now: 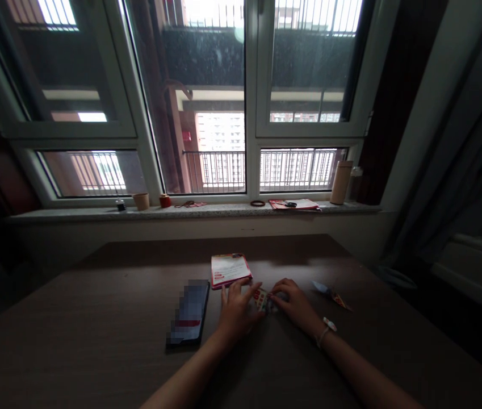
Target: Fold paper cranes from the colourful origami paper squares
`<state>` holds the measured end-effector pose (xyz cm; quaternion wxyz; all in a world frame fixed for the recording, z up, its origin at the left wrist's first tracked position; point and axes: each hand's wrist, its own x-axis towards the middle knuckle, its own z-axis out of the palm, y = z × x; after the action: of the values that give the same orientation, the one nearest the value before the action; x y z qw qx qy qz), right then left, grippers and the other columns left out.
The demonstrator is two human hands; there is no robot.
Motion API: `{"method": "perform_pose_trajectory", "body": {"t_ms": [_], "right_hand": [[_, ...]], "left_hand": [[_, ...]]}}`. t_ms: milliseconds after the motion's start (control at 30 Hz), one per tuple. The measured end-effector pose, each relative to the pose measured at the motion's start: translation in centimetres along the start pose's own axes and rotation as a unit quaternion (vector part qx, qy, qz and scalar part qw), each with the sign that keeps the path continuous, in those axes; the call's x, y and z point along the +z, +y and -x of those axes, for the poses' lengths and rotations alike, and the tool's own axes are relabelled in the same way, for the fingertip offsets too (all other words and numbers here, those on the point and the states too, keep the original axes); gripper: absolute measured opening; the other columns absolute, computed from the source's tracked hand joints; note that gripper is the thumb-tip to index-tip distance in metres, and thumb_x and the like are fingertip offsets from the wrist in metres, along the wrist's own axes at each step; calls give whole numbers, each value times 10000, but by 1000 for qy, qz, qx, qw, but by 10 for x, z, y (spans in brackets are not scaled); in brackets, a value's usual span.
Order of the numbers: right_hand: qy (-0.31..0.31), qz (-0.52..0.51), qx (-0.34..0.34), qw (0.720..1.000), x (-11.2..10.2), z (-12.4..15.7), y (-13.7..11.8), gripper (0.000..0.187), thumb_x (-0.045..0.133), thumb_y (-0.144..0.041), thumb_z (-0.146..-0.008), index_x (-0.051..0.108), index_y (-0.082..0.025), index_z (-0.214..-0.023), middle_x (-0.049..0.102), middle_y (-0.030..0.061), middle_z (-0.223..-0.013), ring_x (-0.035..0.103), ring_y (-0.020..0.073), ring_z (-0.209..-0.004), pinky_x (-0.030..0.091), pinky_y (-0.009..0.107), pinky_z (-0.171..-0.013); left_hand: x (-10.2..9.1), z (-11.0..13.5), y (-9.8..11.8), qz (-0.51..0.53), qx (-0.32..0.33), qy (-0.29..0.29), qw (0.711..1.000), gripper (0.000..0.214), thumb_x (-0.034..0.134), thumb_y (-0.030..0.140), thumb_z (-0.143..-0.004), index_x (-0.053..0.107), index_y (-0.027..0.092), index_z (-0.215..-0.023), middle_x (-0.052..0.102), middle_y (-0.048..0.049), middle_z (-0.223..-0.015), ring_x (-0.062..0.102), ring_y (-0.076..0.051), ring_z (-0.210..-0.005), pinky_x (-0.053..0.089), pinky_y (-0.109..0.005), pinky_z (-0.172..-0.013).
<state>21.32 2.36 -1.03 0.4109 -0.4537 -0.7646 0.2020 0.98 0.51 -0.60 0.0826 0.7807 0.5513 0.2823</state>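
Note:
On the table just right of centre lies a small printed paper piece (261, 298), cream with red characters, which looks folded. My left hand (239, 309) grips its left side, index finger above and thumb below. My right hand (295, 302) is closed at its right edge, fingertips pinched together. A small greyish bit shows under the fingers, too dim to make out. Beyond my left hand lies a stack of white printed sheets with a red border (229, 269); my left fingers reach its near corner. To the right of my right hand sits a small pointed, patterned folded paper (339, 297).
A phone (190, 315) lies left of my left hand. Across the dark wooden table (96, 295) is a window sill (223, 210) bearing a paper cup (141, 201), a red spool (164, 200), scissors (290, 204) on papers, and a tall tan cylinder (342, 183).

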Motion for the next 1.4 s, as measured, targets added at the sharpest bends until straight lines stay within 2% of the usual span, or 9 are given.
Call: {"method": "perform_pose_trajectory", "body": {"t_ms": [133,267,433,600,733,833,1067,1267,1400], "right_hand": [[35,4,20,999,0,0,3,60,603,-234,-814,622,-197,-771,622,39,-880,565,209,-911,428,333,-855],[58,-5,31,998,1,0,1,94,620,-258,-796,584,-204,-728,621,39,-890,567,210,-914,434,330,-858],[37,-48,30,998,2,2,-6,126,625,-300,-802,571,-212,-730,644,49,-1008,576,211,-996,437,336,-909],[-10,-86,28,996,4,4,-8,150,636,-352,-808,588,-213,-779,658,53,-1055,583,217,-1035,430,371,-958],[-33,-106,-3,994,6,5,-9,140,616,-355,-833,612,-215,-840,649,51,-1047,578,212,-1043,428,364,-965],[-33,-110,-15,993,6,4,-13,126,567,-326,-866,604,-213,-823,645,49,-1032,576,205,-1039,428,356,-962],[-20,-106,-20,994,5,4,-16,57,529,-206,-844,581,-227,-852,641,35,-1006,578,197,-1033,432,352,-958],[11,-109,2,994,11,2,-8,40,579,-235,-806,540,-226,-813,655,29,-999,595,207,-1023,447,356,-932],[0,-116,29,993,12,1,-6,87,601,-266,-797,558,-224,-860,673,27,-1008,610,210,-1027,451,360,-944]], "left_hand": [[4,1,-2,0,13,37,999,780,717,198,-687,425,406,-1379,402,-51,-1441,332,-303,-1359,122,-611,-1144],[2,3,1,12,14,35,999,626,690,175,-705,542,385,-1277,386,-39,-1453,301,-293,-1374,157,-571,-1151],[-4,2,5,30,-7,5,1000,391,650,241,-754,655,364,-1125,491,-31,-1384,344,-303,-1343,133,-602,-1138],[-4,0,3,40,-12,-3,999,350,618,268,-790,667,402,-1110,543,0,-1359,359,-299,-1334,108,-633,-1121],[-4,0,5,53,-16,-11,998,362,624,302,-795,658,406,-1140,561,-3,-1354,369,-298,-1332,109,-630,-1124],[-6,1,7,63,-28,-16,997,314,614,329,-802,680,379,-1105,603,-13,-1313,375,-308,-1331,64,-650,-1123],[-10,2,8,106,-38,-38,993,301,633,318,-779,660,362,-1076,651,7,-1248,410,-303,-1320,-48,-691,-1105],[-9,0,10,104,-47,-36,993,248,629,322,-787,661,325,-1033,624,-12,-1279,422,-295,-1325,-28,-685,-1114],[-7,-1,10,107,-38,-45,992,244,587,323,-820,652,310,-1055,607,-33,-1304,403,-280,-1343,-39,-672,-1120]]}}
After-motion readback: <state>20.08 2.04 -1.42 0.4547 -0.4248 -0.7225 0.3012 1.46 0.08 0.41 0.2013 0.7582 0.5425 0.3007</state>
